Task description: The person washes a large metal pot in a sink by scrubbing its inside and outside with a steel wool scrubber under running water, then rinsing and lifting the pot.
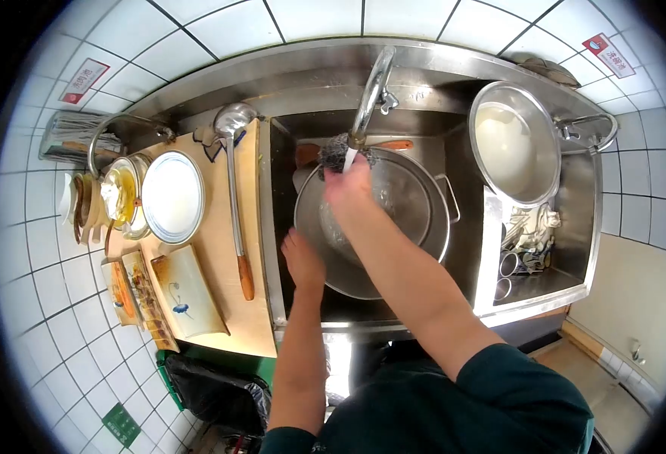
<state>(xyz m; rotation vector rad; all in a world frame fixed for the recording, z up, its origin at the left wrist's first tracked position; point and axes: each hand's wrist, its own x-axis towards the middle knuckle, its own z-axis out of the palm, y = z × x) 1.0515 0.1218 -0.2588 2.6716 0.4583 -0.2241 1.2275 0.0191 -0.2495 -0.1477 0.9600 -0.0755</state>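
Observation:
A wide stainless-steel pot sits in the middle sink basin with some water in it. My left hand is closed at the pot's left rim, where the opposite handle is hidden under it. My right hand grips a dark steel wool scrubber beneath the faucet, over the pot's far side. White water runs from the spout onto the scrubber and fingers. Behind the pot lie tools with orange-brown handles, partly covered by it.
On the left board are a long ladle, stacked plates and a rectangular dish. A steel bowl of whitish liquid stands at the right basin, with cloths and cups below. A black-lined bin is at lower left.

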